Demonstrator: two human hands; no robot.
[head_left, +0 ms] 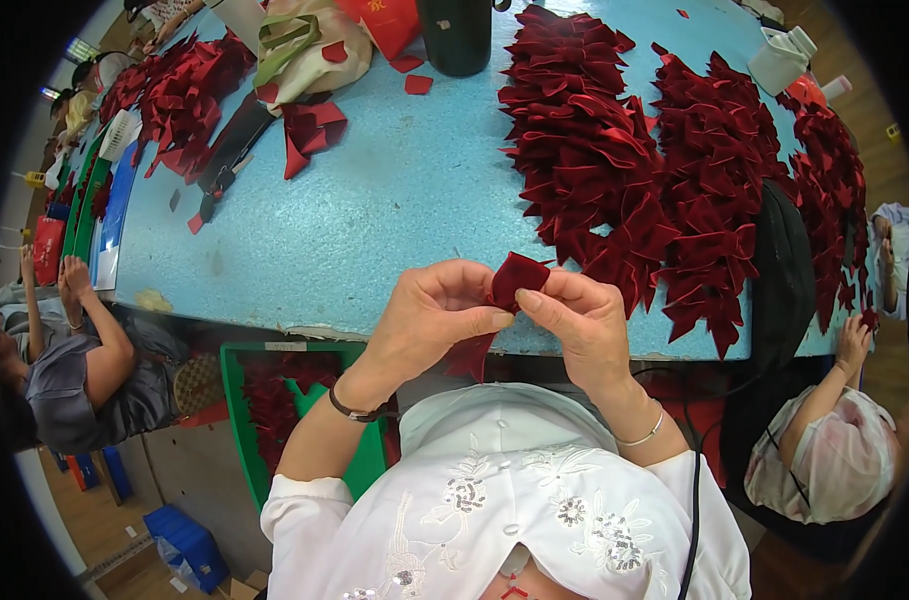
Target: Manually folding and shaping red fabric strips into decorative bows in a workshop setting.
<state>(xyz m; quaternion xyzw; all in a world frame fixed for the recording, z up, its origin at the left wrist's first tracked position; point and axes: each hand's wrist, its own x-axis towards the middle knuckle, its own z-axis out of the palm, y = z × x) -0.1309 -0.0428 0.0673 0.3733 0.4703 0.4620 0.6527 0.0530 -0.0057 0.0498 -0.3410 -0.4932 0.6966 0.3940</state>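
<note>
Between my two hands, just over the near table edge, is a dark red velvet ribbon (521, 278), folded into a loop with a tail hanging below. My left hand (430, 312) pinches its left side between thumb and fingers. The thumb and fingers of my right hand (582, 318) close on its right side. Just beyond my right hand, rows of finished-looking dark red velvet bows (585, 140) lie packed together on the blue table (365, 215). A second row of bows (710, 190) runs beside them.
A black bag (783, 275) hangs at the table's right edge. A dark cup (455, 35), a cloth bag (315, 55) and a pile of red ribbon pieces (190, 95) stand farther back. Below the table is a green crate (237, 400). Other people sit at both sides.
</note>
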